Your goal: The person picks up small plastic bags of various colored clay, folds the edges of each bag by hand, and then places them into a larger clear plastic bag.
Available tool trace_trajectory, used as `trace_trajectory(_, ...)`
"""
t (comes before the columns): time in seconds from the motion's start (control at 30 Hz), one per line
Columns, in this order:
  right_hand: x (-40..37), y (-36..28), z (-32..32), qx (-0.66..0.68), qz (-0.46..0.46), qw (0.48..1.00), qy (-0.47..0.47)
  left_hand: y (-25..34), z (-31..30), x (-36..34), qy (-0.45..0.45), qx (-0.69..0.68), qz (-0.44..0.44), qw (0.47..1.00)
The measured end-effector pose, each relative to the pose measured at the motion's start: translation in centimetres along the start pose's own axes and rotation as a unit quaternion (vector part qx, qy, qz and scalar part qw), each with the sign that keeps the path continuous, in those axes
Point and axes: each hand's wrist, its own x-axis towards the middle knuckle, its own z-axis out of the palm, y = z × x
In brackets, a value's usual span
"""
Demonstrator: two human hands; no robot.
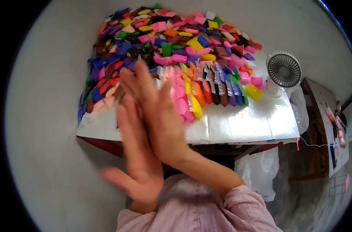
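Observation:
My left hand (pixel 135 158) is raised in front of the table, fingers stretched upward and thumb out to the left. Against it lies my right hand (pixel 164 123), crossing from the right with its fingers also straight. The palms face each other and look pressed together; anything between them is hidden. Both hands are somewhat blurred. Just beyond my right hand stand rows of small clear-wrapped packets in pink, yellow (pixel 196 108), orange (pixel 198 92), red, black, brown, purple and green.
A large heap of colourful packets (pixel 166 48) covers the back of the silver-white table (pixel 241 125). A small fan (pixel 284 71) stands at its right end. Plastic bags (pixel 261 174) hang or lie below and beside it. A side table (pixel 330 127) holds tools at far right.

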Motion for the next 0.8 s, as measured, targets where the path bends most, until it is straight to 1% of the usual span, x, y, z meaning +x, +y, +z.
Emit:
trace_trajectory(0.03, 0.1, -0.4, -0.1, 0.091, 0.004, 0.996, 0.002, 0.6, 0.0, 0.3, 0.028, -0.065, -0.019, 0.997)
trace_trajectory(0.07, -0.1, -0.7, -0.3, 0.142, 0.011, 0.99, 0.0, 1.0, 0.3, 0.6, 0.053, -0.141, -0.036, 0.988)
trace_trajectory(0.13, -0.5, -1.1, -0.8, 0.239, 0.019, 0.971, -0.007, 1.9, 0.8, 1.1, 0.106, -0.292, -0.064, 0.948)
trace_trajectory(0.23, -1.0, -1.6, -1.3, 0.264, 0.024, 0.964, 0.007, 1.8, 1.4, 0.9, 0.127, -0.35, -0.084, 0.924)
trace_trajectory(0.27, -1.1, -1.7, -1.6, 0.255, 0.022, 0.967, 0.006, 1.6, 1.4, 0.8, 0.117, -0.342, -0.082, 0.929)
trace_trajectory(0.33, -1.4, -1.8, -1.6, 0.281, 0.025, 0.959, 0.013, 1.3, 1.3, 0.8, 0.097, -0.326, -0.08, 0.937)
trace_trajectory(0.37, -1.6, -1.9, -1.6, 0.294, 0.025, 0.955, 0.016, 1.3, 1.4, 0.6, 0.055, -0.238, -0.076, 0.967)
trace_trajectory(0.43, -2.8, -0.9, -2.0, 0.243, 0.092, 0.966, -0.017, 1.4, 1.8, -0.6, -0.031, -0.059, -0.065, 0.996)
trace_trajectory(0.47, -3.9, 0.1, -2.5, 0.216, 0.125, 0.968, -0.032, 1.2, 2.9, -1.8, -0.056, -0.025, -0.053, 0.997)
trace_trajectory(0.5, -6.0, 2.5, -3.3, 0.217, 0.165, 0.961, -0.042, 0.3, 2.1, -4.8, -0.07, -0.034, -0.029, 0.997)
trace_trajectory(0.53, -7.0, 3.1, -3.0, 0.058, 0.284, 0.956, -0.046, -1.4, 2.6, -6.0, -0.197, 0.008, 0.036, 0.98)
trace_trajectory(0.57, -8.5, 2.9, -2.2, -0.095, 0.305, 0.944, -0.078, -3.2, 4.0, -7.1, -0.318, 0.048, 0.102, 0.941)
trace_trajectory(0.6, -11.0, 5.4, -3.3, -0.198, 0.323, 0.913, -0.151, -1.6, 5.0, -6.4, -0.442, 0.086, 0.066, 0.89)
trace_trajectory(0.63, -12.9, 7.0, -3.8, -0.285, 0.314, 0.887, -0.183, 0.0, 6.0, -5.7, -0.558, 0.127, 0.038, 0.819)
trace_trajectory(0.67, -14.1, 8.0, -3.5, -0.327, 0.412, 0.838, -0.144, -0.6, 5.8, -6.2, -0.623, 0.194, 0.191, 0.733)
trace_trajectory(0.73, -16.1, 10.5, -3.2, -0.299, 0.453, 0.832, -0.117, -1.5, 6.5, -6.6, -0.675, 0.218, 0.321, 0.627)
trace_trajectory(0.8, -17.3, 12.3, -3.0, -0.262, 0.47, 0.836, -0.112, -2.5, 8.5, -7.0, -0.693, 0.147, 0.291, 0.644)
